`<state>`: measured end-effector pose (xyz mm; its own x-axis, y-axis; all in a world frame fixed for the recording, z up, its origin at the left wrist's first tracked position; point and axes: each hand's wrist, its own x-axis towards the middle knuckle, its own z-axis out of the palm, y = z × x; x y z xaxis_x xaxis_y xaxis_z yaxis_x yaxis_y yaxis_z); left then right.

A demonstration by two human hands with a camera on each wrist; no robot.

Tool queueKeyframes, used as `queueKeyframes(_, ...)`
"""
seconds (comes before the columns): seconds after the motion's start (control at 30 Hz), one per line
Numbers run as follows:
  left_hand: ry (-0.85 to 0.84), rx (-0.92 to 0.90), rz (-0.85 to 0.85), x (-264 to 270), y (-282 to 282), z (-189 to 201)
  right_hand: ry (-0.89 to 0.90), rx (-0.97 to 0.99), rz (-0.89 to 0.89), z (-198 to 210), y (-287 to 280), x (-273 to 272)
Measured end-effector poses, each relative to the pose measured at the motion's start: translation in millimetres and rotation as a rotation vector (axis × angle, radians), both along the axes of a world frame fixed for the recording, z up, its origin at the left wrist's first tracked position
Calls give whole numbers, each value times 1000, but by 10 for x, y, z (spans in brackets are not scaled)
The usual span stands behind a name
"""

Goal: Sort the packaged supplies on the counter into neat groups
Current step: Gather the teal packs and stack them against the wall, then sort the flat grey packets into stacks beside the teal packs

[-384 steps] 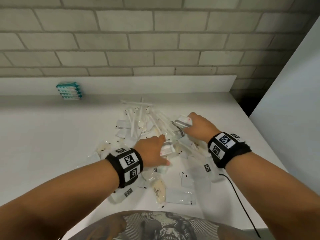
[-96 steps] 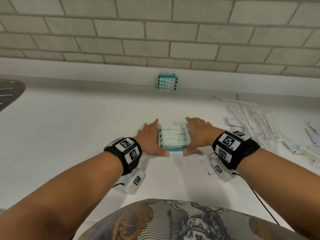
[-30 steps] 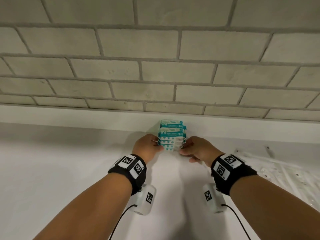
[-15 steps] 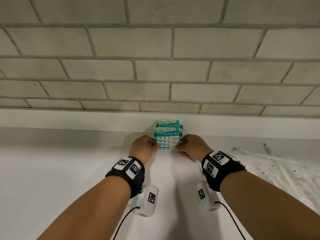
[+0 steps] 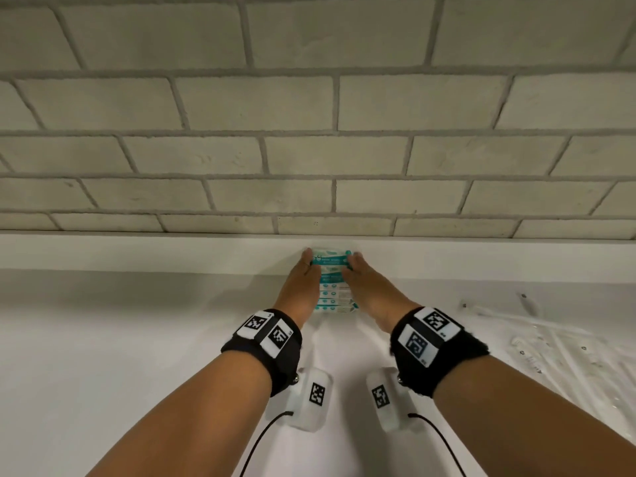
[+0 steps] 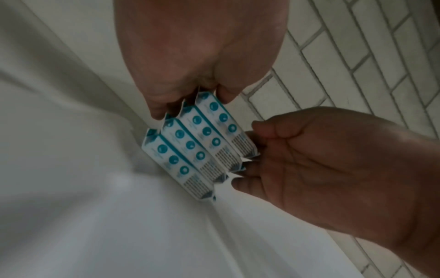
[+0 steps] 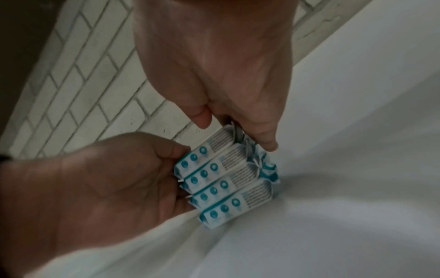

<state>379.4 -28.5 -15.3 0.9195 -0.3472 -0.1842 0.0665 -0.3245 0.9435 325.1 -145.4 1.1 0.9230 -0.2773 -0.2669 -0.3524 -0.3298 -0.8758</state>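
White counter (image 5: pixel 103 339), brick wall (image 5: pixel 309 132) behind. Teal-and-white packets (image 5: pixel 332 290): one row, touching the wall's ledge. Left hand (image 5: pixel 301 287), right hand (image 5: pixel 370 290): fingers extended, pressing opposite row ends. Advice: squeeze evenly, square ends flush.

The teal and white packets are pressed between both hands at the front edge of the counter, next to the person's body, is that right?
Not quite. Both hands, left hand and right hand, do press the teal and white packets, but at the back of the counter, against the wall, as the head view shows.
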Motion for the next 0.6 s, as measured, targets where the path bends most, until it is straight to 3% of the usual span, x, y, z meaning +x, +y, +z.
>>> queueKeyframes(0.17,-34,47,-12,8,-27,-76,26,-150,77,-94,15,0)
queueKeyframes(0.33,-74,83,55,-68,-38,30,17,-179,76,102,-49,-163)
queueKeyframes(0.4,-169,137,122,-120,-8,89,19,-190,98,248,-129,-359)
queueKeyframes(0.47,-281,242,138,-226,34,156,52,-246,221,432,-240,-671)
queueKeyframes(0.6,-329,291,-2,-724,61,284,258,-599,531,590,-682,-1427)
